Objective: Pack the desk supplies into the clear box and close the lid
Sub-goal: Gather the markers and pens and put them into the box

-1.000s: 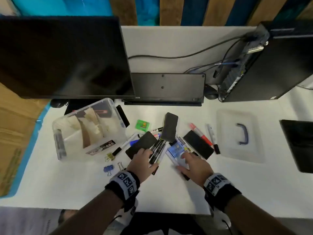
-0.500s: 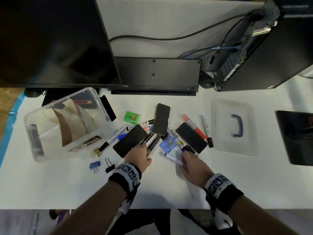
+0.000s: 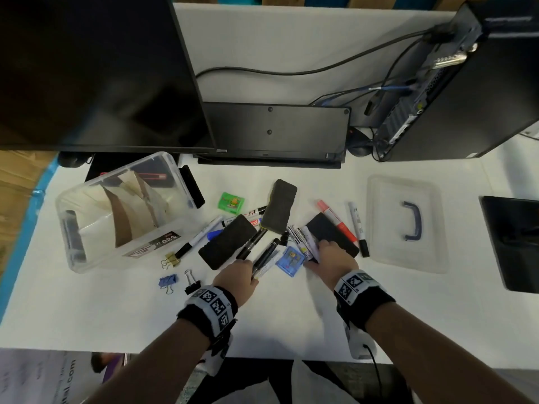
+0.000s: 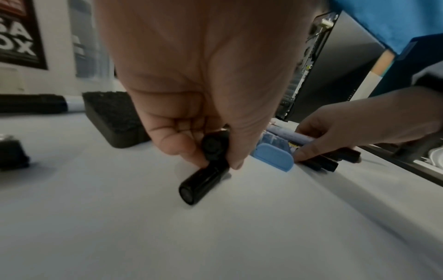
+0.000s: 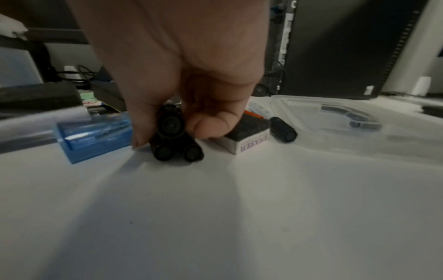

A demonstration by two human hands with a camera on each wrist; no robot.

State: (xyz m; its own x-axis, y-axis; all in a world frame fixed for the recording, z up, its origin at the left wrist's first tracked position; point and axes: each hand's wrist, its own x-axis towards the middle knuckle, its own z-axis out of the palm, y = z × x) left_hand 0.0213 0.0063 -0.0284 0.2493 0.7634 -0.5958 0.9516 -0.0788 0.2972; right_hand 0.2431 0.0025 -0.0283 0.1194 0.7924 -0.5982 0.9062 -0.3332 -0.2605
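Observation:
Desk supplies lie scattered mid-desk. My left hand (image 3: 237, 271) grips black markers (image 3: 264, 253); the left wrist view shows fingers pinching the marker ends (image 4: 210, 149). My right hand (image 3: 328, 256) grips a bundle of markers (image 3: 303, 240), three black ends (image 5: 171, 136) stacked under the fingers in the right wrist view. A blue sharpener case (image 3: 290, 260) lies between the hands. Black erasers (image 3: 227, 246) (image 3: 280, 208) (image 3: 331, 234), a red marker (image 3: 335, 220) and a green sharpener (image 3: 232, 202) lie around. The clear box (image 3: 116, 211) stands open at left; its lid (image 3: 405, 223) lies at right.
Binder clips (image 3: 169, 259) (image 3: 167, 282) (image 3: 191, 282) lie near the box. A monitor (image 3: 93, 71) overhangs the back left, a black keyboard base (image 3: 277, 132) sits behind the supplies, a computer tower (image 3: 455, 91) with cables at back right, a dark tablet (image 3: 513, 243) at the right edge.
My right hand moved from the blue case up to the markers beside it and closed on them. My left hand keeps its hold on the black markers. The head view shifted downward.

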